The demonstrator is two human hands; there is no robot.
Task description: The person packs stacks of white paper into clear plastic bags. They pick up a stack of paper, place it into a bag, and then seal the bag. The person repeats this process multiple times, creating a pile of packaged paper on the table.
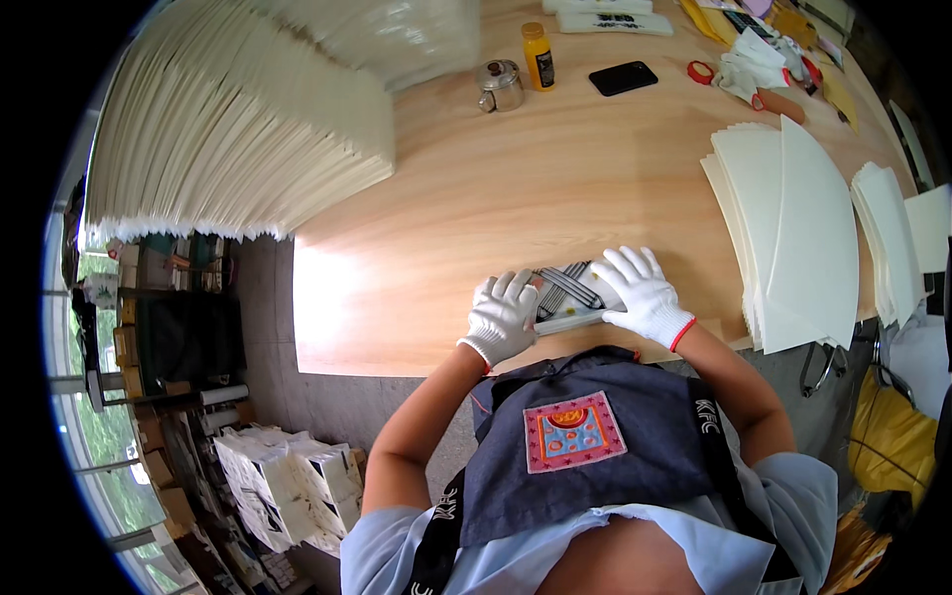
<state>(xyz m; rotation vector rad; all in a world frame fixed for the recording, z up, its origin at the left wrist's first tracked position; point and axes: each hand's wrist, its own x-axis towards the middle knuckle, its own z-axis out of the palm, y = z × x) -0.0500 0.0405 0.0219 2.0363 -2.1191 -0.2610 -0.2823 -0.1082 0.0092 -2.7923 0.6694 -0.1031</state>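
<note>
Both our left hand [502, 311], loosely curved, and right hand [647, 295], spread wide, seem to steady the packet [569, 288]. Next, we probably need even pressure.

"Where's the glare?"
"On the desk's [446, 198] near left corner, washed white; windows [104, 426] beyond the left edge shine bright."
"Any distortion?"
"Yes, the desk's right edge bows toward the black rim."

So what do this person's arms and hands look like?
The left hand and right hand both wear white, knit-looking gloves with red cuff edges. The forearms are bare, below short, light-blue sleeves.
</note>
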